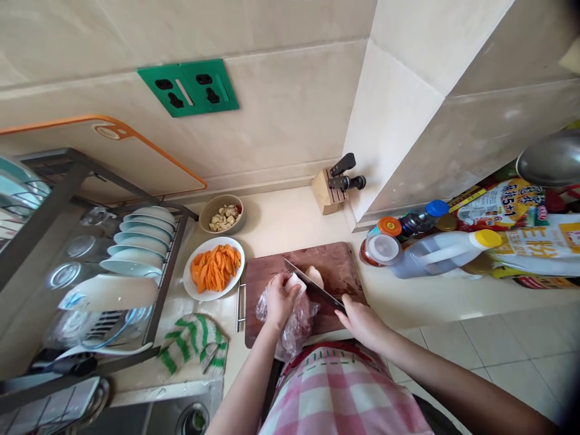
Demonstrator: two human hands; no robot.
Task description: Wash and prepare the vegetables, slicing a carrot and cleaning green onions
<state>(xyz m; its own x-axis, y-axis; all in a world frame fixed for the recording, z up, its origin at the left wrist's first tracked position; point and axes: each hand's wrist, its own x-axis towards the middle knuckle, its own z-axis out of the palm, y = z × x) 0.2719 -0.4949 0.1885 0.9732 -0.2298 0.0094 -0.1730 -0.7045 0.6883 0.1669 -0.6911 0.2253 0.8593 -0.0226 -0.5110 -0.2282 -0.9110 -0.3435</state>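
On the brown cutting board (pixel 267 272), a clear plastic bag (pixel 296 323) holds what looks like pinkish raw meat. My left hand (pixel 280 299) is closed at the bag's upper end, pinching a white, label-like patch (pixel 296 283) there. The handle of a kitchen knife (pixel 319 290) is in my right hand (pixel 360 320). Its blade slants up and left, close beside the white patch; I cannot tell whether they touch. Just beyond the blade lies a pale, smooth piece of food (pixel 314 276), partly hidden by it.
Left of the board are a plate (pixel 186 281) of sliced carrots, a bowl (pixel 206 211) of garlic cloves, a striped cloth (pixel 194 344) and a dish rack (pixel 167 284). A knife block (pixel 326 196) stands behind; jars and bottles (pixel 439 254) crowd the right.
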